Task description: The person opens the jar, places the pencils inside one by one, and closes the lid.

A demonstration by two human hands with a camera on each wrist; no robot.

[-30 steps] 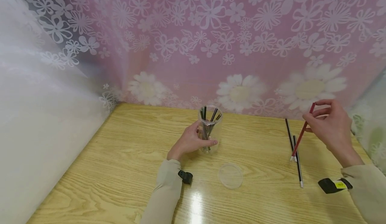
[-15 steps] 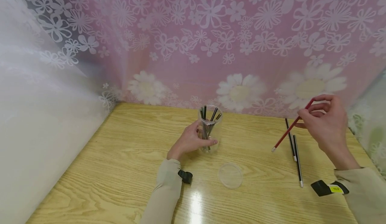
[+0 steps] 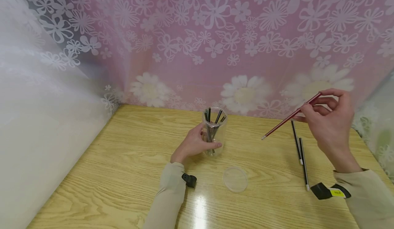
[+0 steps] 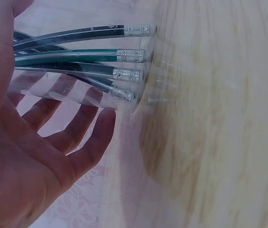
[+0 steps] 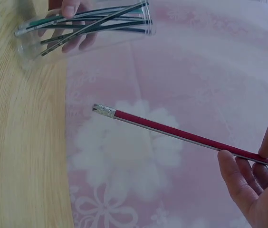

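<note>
In the head view, a clear jar [image 3: 223, 135] is held roughly upright by the left hand [image 3: 194, 143], its fingers and thumb curled round the wall; whether the base touches the table [image 3: 123, 160] cannot be told. Several pencils [image 3: 209, 114] are already gathered inside, mostly black, with a green one shown by the left wrist view. A red pencil [image 3: 286, 119] is pinched near its upper end by the right hand [image 3: 332, 126], well apart from the jar and clear of the tabletop. Two black pencils [image 3: 304, 165] are left on the table, close together under that hand. If the jar is where all are meant to be put, three seem to remain outside, and the round lid [image 3: 235, 179] is not yet fitted.

The jar is made of smooth, see-through material, probably plastic; the lid is thin, flat and just as clear. The straight, slim pencils are capped with crimped silvery bands. The table is patterned with yellowish wood grain, and the pink curtain [image 3: 184, 34] is printed with white flowers.
</note>
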